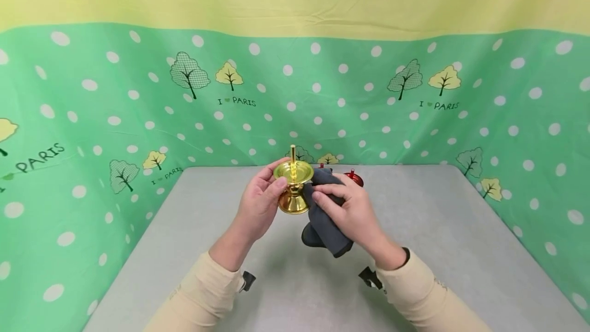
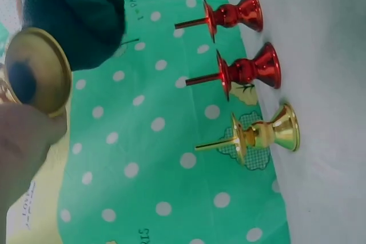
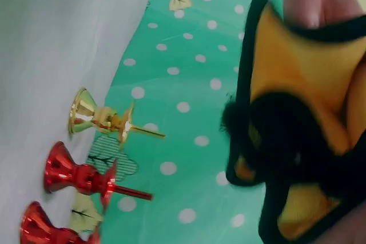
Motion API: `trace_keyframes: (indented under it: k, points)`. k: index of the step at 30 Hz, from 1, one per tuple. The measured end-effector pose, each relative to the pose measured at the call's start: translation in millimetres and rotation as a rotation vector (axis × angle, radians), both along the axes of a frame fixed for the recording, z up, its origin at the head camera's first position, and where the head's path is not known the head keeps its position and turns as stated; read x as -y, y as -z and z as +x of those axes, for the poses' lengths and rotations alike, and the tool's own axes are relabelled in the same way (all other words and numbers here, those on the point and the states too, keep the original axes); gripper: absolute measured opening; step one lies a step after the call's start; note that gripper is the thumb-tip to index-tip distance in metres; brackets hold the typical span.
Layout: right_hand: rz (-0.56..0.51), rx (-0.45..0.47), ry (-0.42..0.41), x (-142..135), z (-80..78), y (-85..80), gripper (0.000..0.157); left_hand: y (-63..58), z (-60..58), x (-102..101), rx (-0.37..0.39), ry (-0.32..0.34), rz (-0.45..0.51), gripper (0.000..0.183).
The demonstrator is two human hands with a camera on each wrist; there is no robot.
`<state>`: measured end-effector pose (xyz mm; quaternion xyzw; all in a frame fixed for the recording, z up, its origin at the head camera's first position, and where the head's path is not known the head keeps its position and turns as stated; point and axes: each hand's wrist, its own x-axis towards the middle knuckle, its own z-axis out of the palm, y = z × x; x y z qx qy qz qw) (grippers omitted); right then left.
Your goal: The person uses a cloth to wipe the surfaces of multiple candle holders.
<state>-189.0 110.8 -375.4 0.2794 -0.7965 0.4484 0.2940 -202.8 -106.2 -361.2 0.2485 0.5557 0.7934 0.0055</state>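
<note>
My left hand (image 1: 258, 203) grips a shiny gold candle holder (image 1: 293, 202) upright above the table, thumb against its dish, the thin rod pointing up. My right hand (image 1: 357, 213) holds a dark grey cloth (image 1: 333, 232) against the holder's right side, and the cloth hangs down below the fingers. In the left wrist view the round underside of the held candle holder (image 2: 43, 64) shows beside the cloth (image 2: 74, 12). An orange underside with black edging appears on the cloth (image 3: 306, 55) in the right wrist view, covering most of the right hand there.
Behind the hands stand two red candle holders (image 2: 246, 71) (image 2: 233, 15) and another gold one (image 2: 264, 134) in a row on the grey table (image 1: 193, 250). The head view mostly hides that row. A green dotted curtain (image 1: 318, 101) closes off the back and sides.
</note>
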Motion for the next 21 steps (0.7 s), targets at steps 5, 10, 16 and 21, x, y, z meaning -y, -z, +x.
trace_keyframes:
  k: [5,10,16,21]
  points:
    - [-0.028,0.283,-0.088,-9,-4.1,-4.6,0.016,0.6,-2.0,8,0.006,0.132,-0.031,0.062]
    - [-0.042,0.405,-0.163,-14,-9.5,-3.0,0.018,2.8,-0.9,9,0.028,0.21,-0.071,0.068]
    - [-0.003,0.707,-0.247,-20,-21.1,0.4,0.028,5.2,3.5,2,0.091,0.199,-0.07,0.064]
    - [0.067,0.832,-0.262,-22,-30.7,3.5,0.034,7.5,5.8,-4,0.098,0.2,-0.132,0.066]
